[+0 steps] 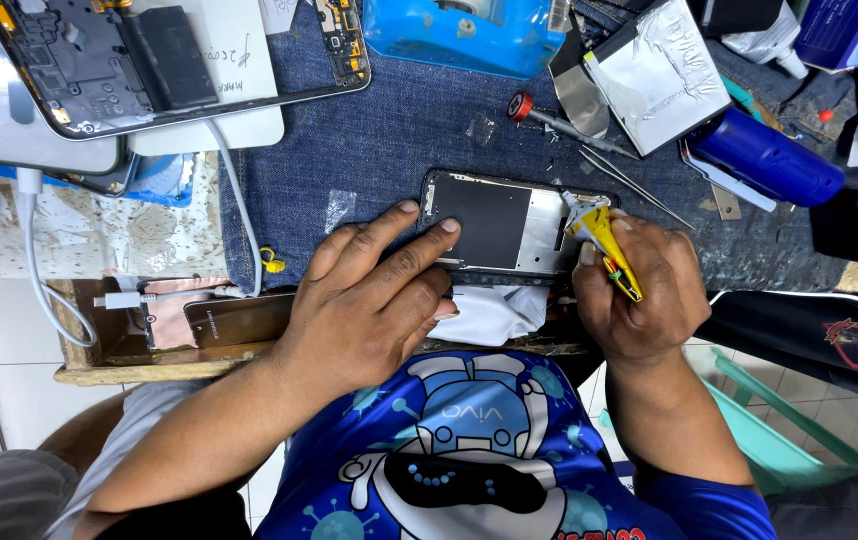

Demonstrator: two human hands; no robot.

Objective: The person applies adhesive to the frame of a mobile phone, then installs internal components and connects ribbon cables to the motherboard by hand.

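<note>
Tweezers (621, 176) and screwdriver (559, 122) lie beyond phone frame (509, 225); hands (369, 300) cover its near edge.

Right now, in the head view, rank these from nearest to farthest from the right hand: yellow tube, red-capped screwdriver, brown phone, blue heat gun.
1. Yellow tube: held in the right hand.
2. Blue heat gun: above, to its right.
3. Red-capped screwdriver: above, slightly left.
4. Brown phone: far left, beyond the left hand.
</note>
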